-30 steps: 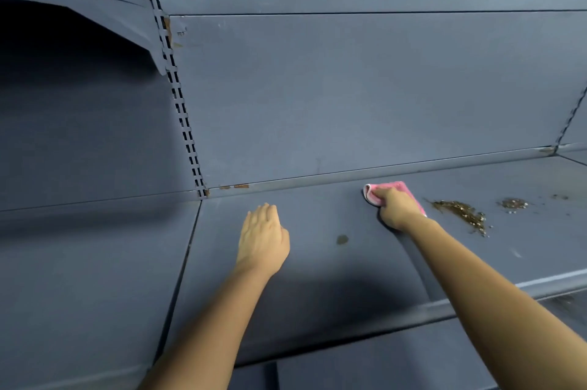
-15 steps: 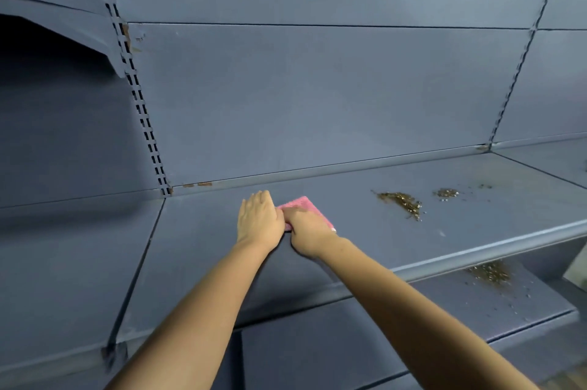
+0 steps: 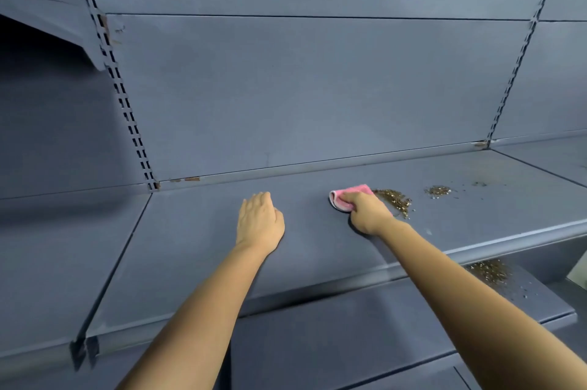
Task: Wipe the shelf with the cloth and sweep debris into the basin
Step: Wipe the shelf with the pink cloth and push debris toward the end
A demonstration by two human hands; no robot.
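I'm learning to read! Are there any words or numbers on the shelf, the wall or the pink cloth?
None: no words, numbers or labels show anywhere.
The shelf and the back panel are plain blue-grey.
The pink cloth, gripped by the right hand, shows no tag or print.
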